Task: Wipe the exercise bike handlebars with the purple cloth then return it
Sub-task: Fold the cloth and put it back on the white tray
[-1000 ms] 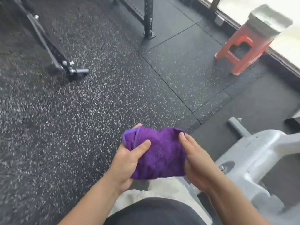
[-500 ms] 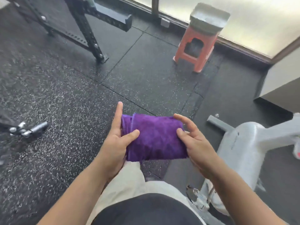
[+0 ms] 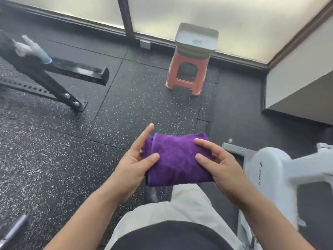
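A folded purple cloth point(image 3: 177, 159) is held in front of me between both hands, above the dark floor. My left hand point(image 3: 134, 165) holds its left edge, thumb on top and index finger stretched along the far side. Its right edge is pinched by my right hand point(image 3: 221, 167), thumb and index finger on top. The white exercise bike frame point(image 3: 270, 168) stands low at the right, just beside my right hand. Its handlebars are out of view.
An orange plastic stool point(image 3: 187, 74) with a grey tray on top point(image 3: 197, 37) stands ahead by the frosted window. A black perforated rack base point(image 3: 59, 87) lies at the left on the speckled rubber floor point(image 3: 54, 159). A wall corner point(image 3: 297, 87) juts in at right.
The view has swung up and right, bringing the stool and window closer to centre. Both hands keep the cloth, now flatter and squarer; my left index finger has straightened.
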The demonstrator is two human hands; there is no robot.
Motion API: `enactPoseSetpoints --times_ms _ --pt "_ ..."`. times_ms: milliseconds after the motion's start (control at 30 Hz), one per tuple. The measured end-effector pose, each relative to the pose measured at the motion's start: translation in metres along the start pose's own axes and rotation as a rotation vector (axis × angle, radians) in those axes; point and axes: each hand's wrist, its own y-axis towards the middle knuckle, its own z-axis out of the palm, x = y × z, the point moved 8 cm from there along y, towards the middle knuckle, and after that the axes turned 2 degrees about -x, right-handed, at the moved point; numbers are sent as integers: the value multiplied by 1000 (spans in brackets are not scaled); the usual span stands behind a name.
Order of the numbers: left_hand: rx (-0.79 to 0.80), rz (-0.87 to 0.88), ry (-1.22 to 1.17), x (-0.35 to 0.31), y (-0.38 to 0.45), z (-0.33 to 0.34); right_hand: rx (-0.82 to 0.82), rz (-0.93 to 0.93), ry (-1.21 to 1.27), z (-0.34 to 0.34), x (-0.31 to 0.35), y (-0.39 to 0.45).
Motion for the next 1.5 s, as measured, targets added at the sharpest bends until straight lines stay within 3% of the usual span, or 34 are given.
enactPoseSetpoints --times_ms 200,400,833,1100,1300,1500 --pt "-45 -32 142 -46 121 -3 -89 -15 25 -17 50 97" --pt "-69 -90 153 -85 249 1 -79 -1 2 -41 111 218" --pt "-19 -100 196 -193 513 7 -113 -7 -108 -66 238 460" --pt "31 -157 272 -235 704 -21 -252 40 -105 -59 279 623" --pt "40 -197 324 -245 824 -16 -307 52 -200 -83 309 733" --pt "-35 -263 397 -208 924 -8 -320 120 -240 -126 287 830"
